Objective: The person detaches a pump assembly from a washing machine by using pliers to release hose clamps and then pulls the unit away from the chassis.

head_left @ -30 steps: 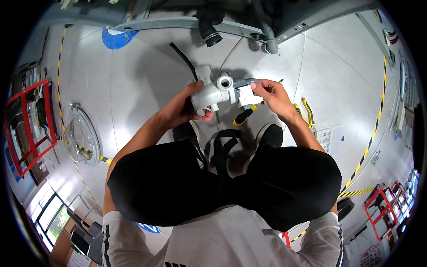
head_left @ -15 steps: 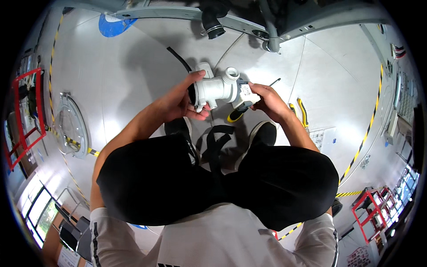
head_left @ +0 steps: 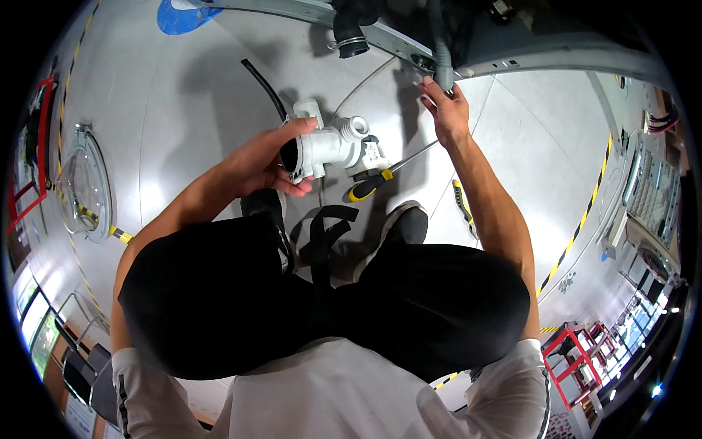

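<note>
My left hand (head_left: 281, 150) grips a white plastic pump assembly (head_left: 325, 146), which has a round threaded spout, a dark opening at the left and a motor block at the right. My right hand (head_left: 446, 110) reaches up to a grey corrugated hose (head_left: 443, 51), fingers closed around its lower end, partly hidden. A black elbow hose (head_left: 347, 33) with a clamp hangs left of it. A black-and-yellow screwdriver (head_left: 369, 184) lies just below the pump. A yellow-and-black tool (head_left: 462, 201) lies beside my right forearm, and a black strip (head_left: 259, 80) extends behind the pump.
A grey machine frame (head_left: 497, 67) spans the top. A washer-style glass door (head_left: 86, 183) lies at left. Black straps (head_left: 322, 234) lie between my shoes. Red racks (head_left: 570, 358) stand at the sides, along with hazard-tape lines (head_left: 585, 219) and an opened appliance part (head_left: 643, 205) at right.
My right hand has let go of the pump and moved up to the hanging grey hose. My left hand still holds the pump, now farther left in view.
</note>
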Demonstrator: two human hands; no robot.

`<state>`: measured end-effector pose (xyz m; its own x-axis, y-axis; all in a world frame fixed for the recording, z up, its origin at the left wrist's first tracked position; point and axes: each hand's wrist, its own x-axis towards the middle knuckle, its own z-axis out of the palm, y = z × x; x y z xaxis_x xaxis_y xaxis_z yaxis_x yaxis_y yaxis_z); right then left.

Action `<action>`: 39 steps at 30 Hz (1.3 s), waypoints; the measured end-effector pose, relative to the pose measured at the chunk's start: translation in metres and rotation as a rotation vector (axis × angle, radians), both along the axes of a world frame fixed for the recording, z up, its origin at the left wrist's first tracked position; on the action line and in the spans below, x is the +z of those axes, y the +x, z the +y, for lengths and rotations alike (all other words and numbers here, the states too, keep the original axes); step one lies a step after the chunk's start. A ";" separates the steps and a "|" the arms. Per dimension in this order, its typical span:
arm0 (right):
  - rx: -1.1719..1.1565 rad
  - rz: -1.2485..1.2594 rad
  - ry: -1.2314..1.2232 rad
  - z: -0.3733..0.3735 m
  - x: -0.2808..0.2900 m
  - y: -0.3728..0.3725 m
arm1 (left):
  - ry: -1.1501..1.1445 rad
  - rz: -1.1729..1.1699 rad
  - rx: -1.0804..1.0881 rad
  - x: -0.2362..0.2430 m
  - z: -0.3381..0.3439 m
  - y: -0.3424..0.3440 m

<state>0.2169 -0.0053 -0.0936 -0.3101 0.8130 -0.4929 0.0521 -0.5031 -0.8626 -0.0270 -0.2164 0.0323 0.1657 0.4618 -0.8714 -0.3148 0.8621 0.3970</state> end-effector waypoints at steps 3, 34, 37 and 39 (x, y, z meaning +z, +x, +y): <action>0.062 0.233 -0.192 0.000 0.018 0.000 | -0.012 -0.006 0.015 -0.004 0.001 0.000; 0.000 0.317 -0.514 -0.002 0.049 0.007 | 0.045 0.080 -0.002 -0.001 0.010 0.004; 0.047 0.499 -0.601 0.004 0.037 0.014 | 0.088 0.117 0.023 0.004 0.010 0.004; 0.071 0.611 -0.671 0.006 0.039 0.020 | 0.123 0.126 -0.030 0.006 0.014 0.004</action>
